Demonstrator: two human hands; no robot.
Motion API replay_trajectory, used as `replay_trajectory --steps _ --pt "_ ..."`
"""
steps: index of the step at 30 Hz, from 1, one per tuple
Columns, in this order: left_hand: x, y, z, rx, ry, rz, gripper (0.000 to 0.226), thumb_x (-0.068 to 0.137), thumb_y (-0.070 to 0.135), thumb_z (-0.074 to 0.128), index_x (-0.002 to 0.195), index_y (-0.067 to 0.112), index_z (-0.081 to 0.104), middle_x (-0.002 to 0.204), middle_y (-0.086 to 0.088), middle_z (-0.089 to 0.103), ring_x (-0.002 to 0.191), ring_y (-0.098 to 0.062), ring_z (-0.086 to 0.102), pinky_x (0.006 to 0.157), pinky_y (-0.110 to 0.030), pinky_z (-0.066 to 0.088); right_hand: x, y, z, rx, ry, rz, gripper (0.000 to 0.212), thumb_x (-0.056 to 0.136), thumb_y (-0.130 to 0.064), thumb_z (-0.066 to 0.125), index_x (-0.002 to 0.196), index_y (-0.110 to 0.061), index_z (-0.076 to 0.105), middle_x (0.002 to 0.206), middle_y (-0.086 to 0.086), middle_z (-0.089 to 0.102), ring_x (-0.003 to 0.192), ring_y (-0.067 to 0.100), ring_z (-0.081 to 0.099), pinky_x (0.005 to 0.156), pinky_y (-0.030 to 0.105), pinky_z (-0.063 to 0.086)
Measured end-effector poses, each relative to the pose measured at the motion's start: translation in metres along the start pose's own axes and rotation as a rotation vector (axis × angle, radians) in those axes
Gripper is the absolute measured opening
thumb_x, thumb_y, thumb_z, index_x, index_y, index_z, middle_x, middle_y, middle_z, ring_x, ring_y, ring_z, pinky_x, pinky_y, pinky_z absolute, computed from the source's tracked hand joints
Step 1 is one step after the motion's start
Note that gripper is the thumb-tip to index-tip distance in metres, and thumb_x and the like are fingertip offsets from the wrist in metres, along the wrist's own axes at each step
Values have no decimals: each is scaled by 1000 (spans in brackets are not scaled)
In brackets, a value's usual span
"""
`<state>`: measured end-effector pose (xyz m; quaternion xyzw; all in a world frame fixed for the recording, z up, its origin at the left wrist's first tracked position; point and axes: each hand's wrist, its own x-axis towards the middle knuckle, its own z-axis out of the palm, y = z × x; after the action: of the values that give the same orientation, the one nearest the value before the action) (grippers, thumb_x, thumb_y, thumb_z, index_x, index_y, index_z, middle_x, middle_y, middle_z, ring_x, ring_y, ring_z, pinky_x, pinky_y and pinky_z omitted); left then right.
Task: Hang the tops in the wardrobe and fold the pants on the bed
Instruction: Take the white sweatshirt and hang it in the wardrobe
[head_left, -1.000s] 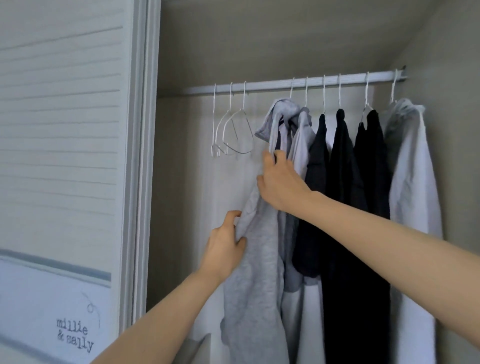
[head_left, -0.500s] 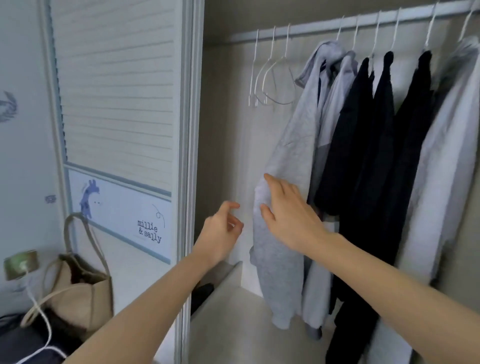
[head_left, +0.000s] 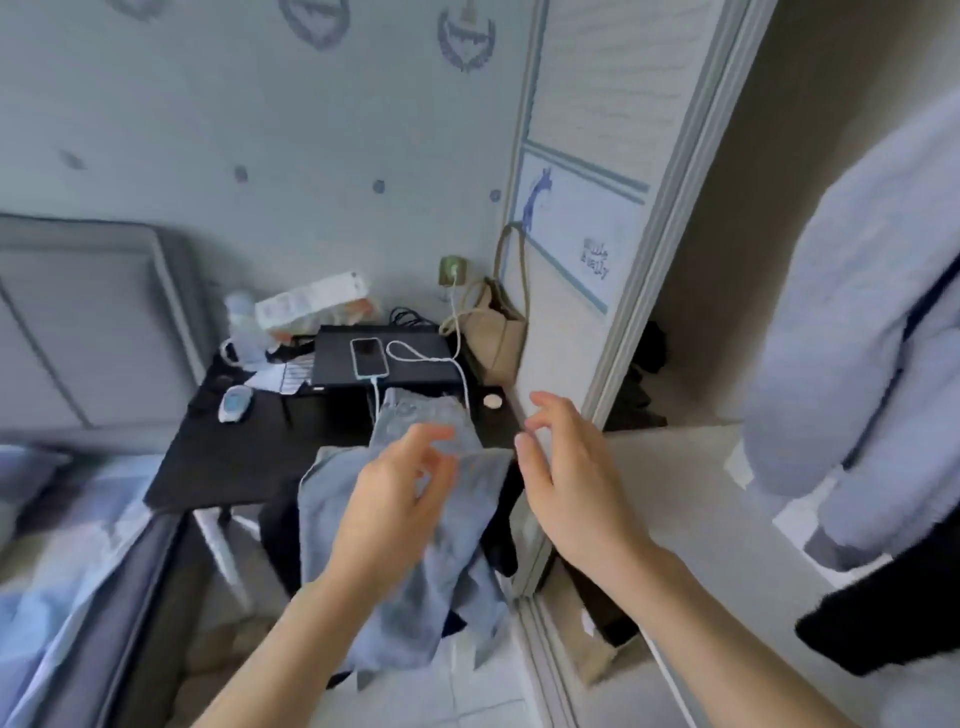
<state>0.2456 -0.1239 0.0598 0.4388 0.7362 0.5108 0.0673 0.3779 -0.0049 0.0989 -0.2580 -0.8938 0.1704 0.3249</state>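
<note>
Both hands hang at the frame's centre, each grip loose and empty: the left hand over the jeans, the right hand beside it. The jeans drape off the dark worktop.

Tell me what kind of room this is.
Most likely a bedroom: a padded headboard and bed edge at left, an open wardrobe with hanging tops, jeans draped off a dark desk.

Light blue jeans, black table, grey hoodie.
</note>
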Motion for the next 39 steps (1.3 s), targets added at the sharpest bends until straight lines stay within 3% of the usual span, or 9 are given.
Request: replay_trajectory --steps 3,7,12,18,20,24,27,34,39 --pt "-97 -19 -48 16 159 -233 18 95 24 57 102 40 57 78 13 68 74 3 60 64 -12 44 -45 -52 46 155 -224 -72 42 96 -36 42 132 -13 44 114 -2 58 108 17 52 88 20 38" --pt "-210 -42 -98 31 393 -478 20 94 24 56 96 43 57 73 7 69 66 -9 64 64 -25 52 -101 -131 99 298 -441 -213 57 88 -51 30 128 -15 47 105 -4 60 103 18 55 88 30 43" --pt "-358 -67 -157 107 674 -792 19 95 30 53 96 49 54 80 10 69 73 -3 62 62 -20 45 -186 -236 153 412 -712 -420 37 98 -33 42 130 -14 48 98 -9 56 105 17 52 88 29 42" --pt "-526 -80 -214 103 942 -1063 16 94 21 56 95 36 60 70 7 69 66 -10 64 69 -35 52 -298 -354 210 471 -992 -620 33 97 -27 48 127 -14 50 99 -1 62 104 21 54 83 27 39" --pt "-585 -86 -233 105 1003 -1144 17 94 19 58 93 37 60 68 8 68 64 -9 63 67 -36 52 -340 -395 229 474 -1083 -663 32 97 -24 49 128 -14 49 104 4 63 106 23 54 83 29 39" --pt "-689 -100 -276 83 1037 -1296 15 93 16 59 92 31 62 69 9 68 68 1 62 65 -21 47 -419 -467 267 440 -1242 -684 31 97 -22 48 127 -11 49 107 6 62 108 26 54 85 32 39" --pt "-766 -127 -312 66 1035 -1412 25 89 12 59 85 37 59 70 3 68 68 -5 63 66 -28 49 -478 -519 304 387 -1348 -684 28 97 -23 49 122 -11 50 108 8 61 106 27 54 83 33 39" --pt "-859 -208 -375 -95 1038 -1629 8 88 16 61 93 19 67 90 3 67 91 -19 63 80 -29 46 -559 -590 391 200 -1569 -644 25 99 -30 46 114 -11 52 101 10 62 96 29 56 67 34 38" --pt "-907 -294 -401 -449 1315 -1729 3 91 15 59 91 15 61 106 -10 65 89 -23 57 79 -35 48 -617 -620 474 61 -1712 -661 26 99 -33 45 108 -10 53 99 8 61 93 27 56 68 33 38"
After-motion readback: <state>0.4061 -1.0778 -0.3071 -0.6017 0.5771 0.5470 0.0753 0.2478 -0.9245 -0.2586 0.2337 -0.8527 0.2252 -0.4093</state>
